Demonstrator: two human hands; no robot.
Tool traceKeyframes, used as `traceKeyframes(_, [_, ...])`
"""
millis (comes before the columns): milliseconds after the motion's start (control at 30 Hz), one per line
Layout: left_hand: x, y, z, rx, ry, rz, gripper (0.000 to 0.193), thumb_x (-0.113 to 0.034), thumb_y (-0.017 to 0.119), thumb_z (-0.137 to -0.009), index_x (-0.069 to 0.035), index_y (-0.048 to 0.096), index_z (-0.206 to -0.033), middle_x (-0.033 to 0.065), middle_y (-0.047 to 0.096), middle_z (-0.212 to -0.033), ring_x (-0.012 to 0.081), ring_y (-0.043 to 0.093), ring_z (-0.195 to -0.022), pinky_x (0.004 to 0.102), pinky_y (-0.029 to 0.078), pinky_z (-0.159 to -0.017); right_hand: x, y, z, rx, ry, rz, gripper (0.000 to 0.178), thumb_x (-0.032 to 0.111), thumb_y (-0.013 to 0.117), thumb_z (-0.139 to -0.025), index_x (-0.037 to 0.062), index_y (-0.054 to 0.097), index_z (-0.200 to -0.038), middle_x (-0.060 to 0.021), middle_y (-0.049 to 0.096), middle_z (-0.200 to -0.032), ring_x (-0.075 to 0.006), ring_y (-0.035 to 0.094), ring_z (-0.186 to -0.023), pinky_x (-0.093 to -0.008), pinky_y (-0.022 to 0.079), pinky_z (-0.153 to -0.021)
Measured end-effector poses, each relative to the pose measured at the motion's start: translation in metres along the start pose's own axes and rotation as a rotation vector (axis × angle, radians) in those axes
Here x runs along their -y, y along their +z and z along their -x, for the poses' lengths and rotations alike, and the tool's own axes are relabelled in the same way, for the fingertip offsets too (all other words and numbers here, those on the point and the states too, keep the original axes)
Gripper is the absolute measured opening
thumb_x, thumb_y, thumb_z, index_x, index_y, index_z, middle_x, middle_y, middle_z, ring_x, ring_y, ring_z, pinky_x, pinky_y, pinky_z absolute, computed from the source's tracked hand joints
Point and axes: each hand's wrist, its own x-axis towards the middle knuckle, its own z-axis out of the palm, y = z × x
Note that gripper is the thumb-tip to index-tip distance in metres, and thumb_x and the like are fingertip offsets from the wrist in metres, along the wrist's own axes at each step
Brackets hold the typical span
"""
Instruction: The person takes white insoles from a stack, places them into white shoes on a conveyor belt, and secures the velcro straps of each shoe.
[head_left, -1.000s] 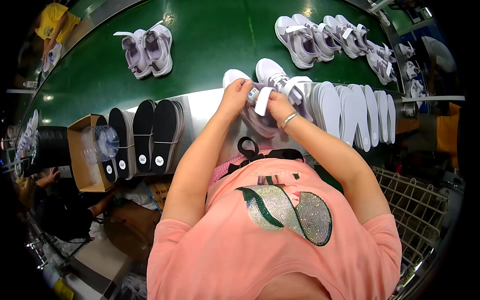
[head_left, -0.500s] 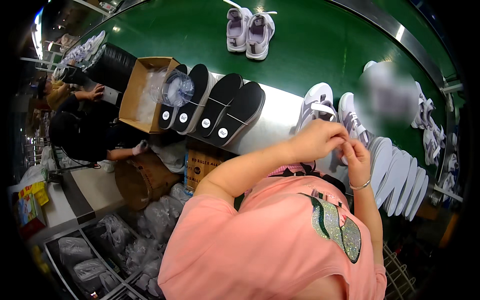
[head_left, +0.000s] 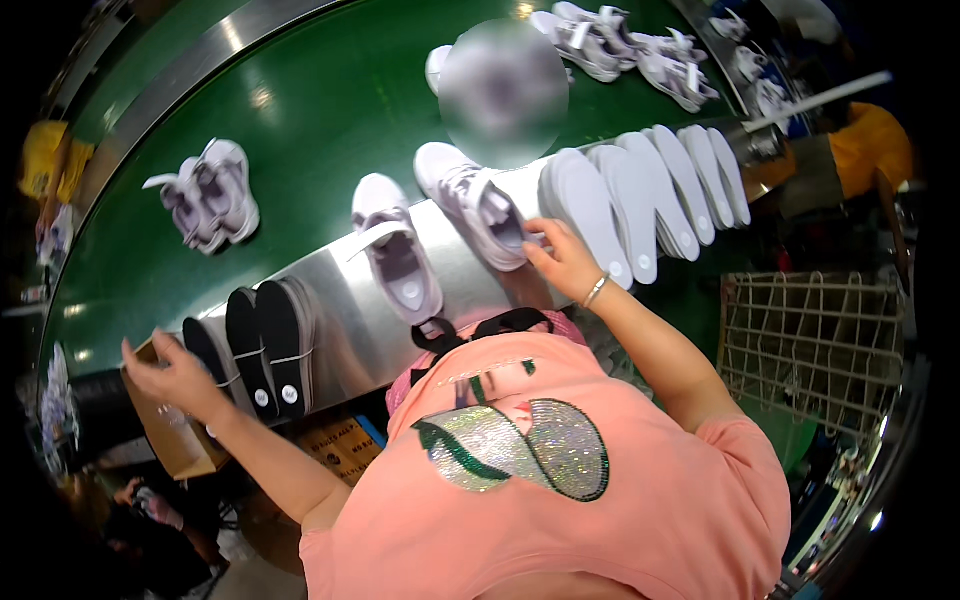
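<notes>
My left hand point(head_left: 172, 378) reaches over an open cardboard box point(head_left: 190, 452) on the left, its fingers apart with nothing in them. My right hand point(head_left: 563, 260) has its fingers and thumb at the heel collar of a white and lilac sneaker point(head_left: 468, 205), pinching its edge. That sneaker lies toe away from me on the metal edge of the bench. Left of it, a matching sneaker point(head_left: 400, 262) shows a pale insole with a round mark inside and a loose tongue. Bundles of black insoles point(head_left: 275, 345) stand between the box and the sneakers.
Stacks of light grey insoles point(head_left: 625, 200) line the metal ledge point(head_left: 345, 320) at right. A sneaker pair point(head_left: 212, 195) and several more sneakers point(head_left: 670, 62) rest on the green belt point(head_left: 330, 90). A wire basket point(head_left: 810, 340) is at my right. Other people work left and right.
My view has swung right. My hands, together before, are now apart: the left has gone out to the box, the right to the sneaker's heel.
</notes>
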Motion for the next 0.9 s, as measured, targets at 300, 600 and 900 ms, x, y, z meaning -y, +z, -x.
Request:
traceKeyframes(300, [-0.263, 0.049, 0.131, 0.982, 0.487, 0.848, 0.081, -0.018, 0.072, -0.059, 0.002, 0.028, -0.125, 0.022, 0.04, -0.119, 0.0336, 0.037, -0.112, 0.0383, 0.029, -0.095, -0.067, -0.102, 0.001, -0.566, 0.237, 0.814, 0.041, 0.031, 0.063, -0.071, 0.0015, 0.05, -0.096, -0.0156, 0.055, -0.095, -0.0315, 0.053, -0.087, -0.038, 0.042, -0.077])
traceKeyframes(600, [-0.272, 0.068, 0.146, 1.086, 0.366, 0.817, 0.043, -0.014, 0.064, -0.061, 0.001, 0.046, -0.097, 0.0187, 0.051, -0.094, 0.035, 0.047, -0.093, 0.0407, 0.038, -0.08, -0.078, -0.1, -0.001, -0.352, 0.486, 0.731, 0.056, 0.038, 0.067, -0.065, 0.0045, 0.044, -0.105, -0.0155, 0.055, -0.102, -0.0307, 0.054, -0.092, -0.0393, 0.042, -0.077])
traceKeyframes(900, [-0.268, 0.087, 0.158, 1.015, 0.149, 0.976, 0.025, -0.019, 0.061, -0.074, -0.001, 0.05, -0.088, 0.0151, 0.06, -0.066, 0.0298, 0.059, -0.06, 0.033, 0.045, -0.055, 0.036, -0.122, 0.008, 0.03, 0.415, -0.439, 0.032, 0.031, 0.063, -0.07, 0.001, 0.056, -0.078, -0.005, 0.055, -0.063, -0.0182, 0.056, -0.06, -0.0299, 0.045, -0.057])
